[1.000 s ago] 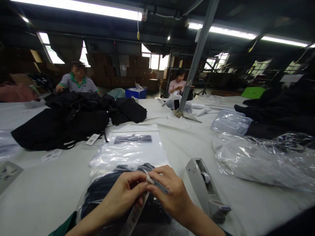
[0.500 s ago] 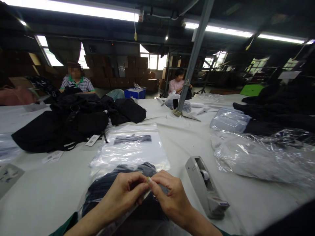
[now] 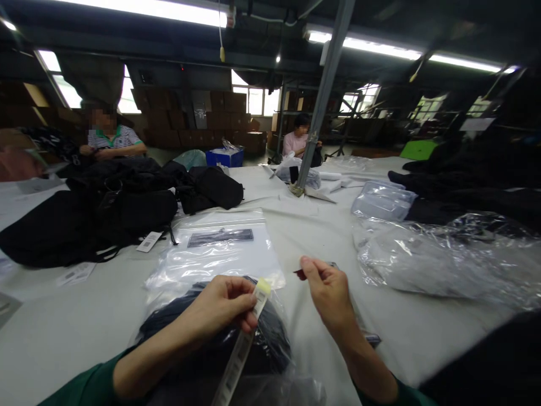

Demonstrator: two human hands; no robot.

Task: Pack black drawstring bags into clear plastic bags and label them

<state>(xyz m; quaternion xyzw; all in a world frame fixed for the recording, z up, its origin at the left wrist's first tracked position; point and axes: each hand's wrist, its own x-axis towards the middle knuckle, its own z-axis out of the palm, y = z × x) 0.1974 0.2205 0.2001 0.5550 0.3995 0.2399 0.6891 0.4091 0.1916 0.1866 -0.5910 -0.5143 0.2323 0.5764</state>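
My left hand (image 3: 230, 301) pinches a long narrow strip of barcode stickers (image 3: 237, 361) near its yellowish top end. The strip hangs down towards me over a dark folded garment in a clear plastic bag (image 3: 270, 332). To the right, my right hand (image 3: 327, 287) is raised apart from the strip, thumb and fingers closed together. A small thin edge shows at its fingertips, too small to name. Behind that hand and forearm, the grey tape dispenser (image 3: 373, 340) is mostly hidden. Just beyond the bagged garment lies a stack of flat clear plastic bags (image 3: 230, 256).
Black bags (image 3: 143, 211) with a white tag (image 3: 149, 242) lie at the left. Crumpled clear plastic (image 3: 422, 265) and dark cloth (image 3: 473, 197) cover the right. A slanting metal post (image 3: 323, 96) stands mid-table. Two people sit at the far side, near a blue box (image 3: 225, 157).
My hands have parted. The right has moved up and right, in front of the tape dispenser; the left keeps the sticker strip, now more visible. The view has shifted slightly right.
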